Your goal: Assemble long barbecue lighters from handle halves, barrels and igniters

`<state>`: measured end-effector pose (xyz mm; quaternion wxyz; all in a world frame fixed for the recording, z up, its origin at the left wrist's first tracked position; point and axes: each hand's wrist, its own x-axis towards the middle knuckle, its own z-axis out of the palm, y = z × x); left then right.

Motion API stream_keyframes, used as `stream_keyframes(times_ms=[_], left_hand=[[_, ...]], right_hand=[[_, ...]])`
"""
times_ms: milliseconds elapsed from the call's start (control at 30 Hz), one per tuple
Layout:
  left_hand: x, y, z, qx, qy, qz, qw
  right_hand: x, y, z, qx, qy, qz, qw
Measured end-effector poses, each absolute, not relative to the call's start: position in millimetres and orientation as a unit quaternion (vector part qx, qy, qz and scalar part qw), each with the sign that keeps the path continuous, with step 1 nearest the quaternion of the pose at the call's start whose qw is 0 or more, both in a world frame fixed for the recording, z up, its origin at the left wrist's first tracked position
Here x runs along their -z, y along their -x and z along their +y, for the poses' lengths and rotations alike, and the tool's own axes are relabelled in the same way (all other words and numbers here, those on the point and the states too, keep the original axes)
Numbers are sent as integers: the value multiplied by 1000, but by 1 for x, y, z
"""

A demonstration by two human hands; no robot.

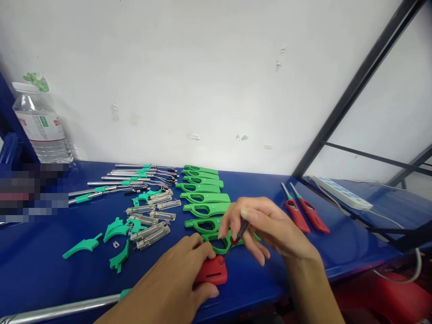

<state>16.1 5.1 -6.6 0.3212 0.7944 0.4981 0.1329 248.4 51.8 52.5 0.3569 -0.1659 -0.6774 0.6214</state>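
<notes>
On a glossy blue tabletop (256, 276), a rounded red plastic lighter handle (220, 274) is held near the front edge by the left hand (175, 274), fingers closed around it, while a slim dark-handled screwdriver with a red collar (242, 228) is gripped by the right hand (270, 225), its tip brought down to the handle's end; whether a screw is engaged cannot be told. A silver metal tube (67, 308) is partly covered by the left forearm. Farther back, curved teal plastic triggers (84, 245) and clear plastic cylinders (153, 237) are scattered beside a column of bright green plastic handle shells (218, 198). Thin silver metal rods with teal collars (128, 182) are laid behind. At right, two red-handled lighters (316, 218) are placed near a white power strip (340, 191). A clear plastic bottle with a white cap (43, 128) is stood at far left by a scuffed white wall (202, 81), crossed at right by a dark metal frame (357, 86).
</notes>
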Motion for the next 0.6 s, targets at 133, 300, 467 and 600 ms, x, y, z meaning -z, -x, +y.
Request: stream_keyframes(times_ms=[133, 300, 467, 600], left_hand=[[4, -17, 5, -135, -793, 499, 322], [3, -17, 5, -136, -794, 500, 318], [5, -15, 4, -141, -795, 495, 320], [7, -15, 5, -146, -796, 493, 319]], right_hand=[[-52, -252, 51, -631, 155, -670, 358], [-54, -253, 51, -624, 140, -675, 367], [-58, -245, 48, -667, 149, -628, 371], [-60, -244, 43, -681, 163, -626, 343]])
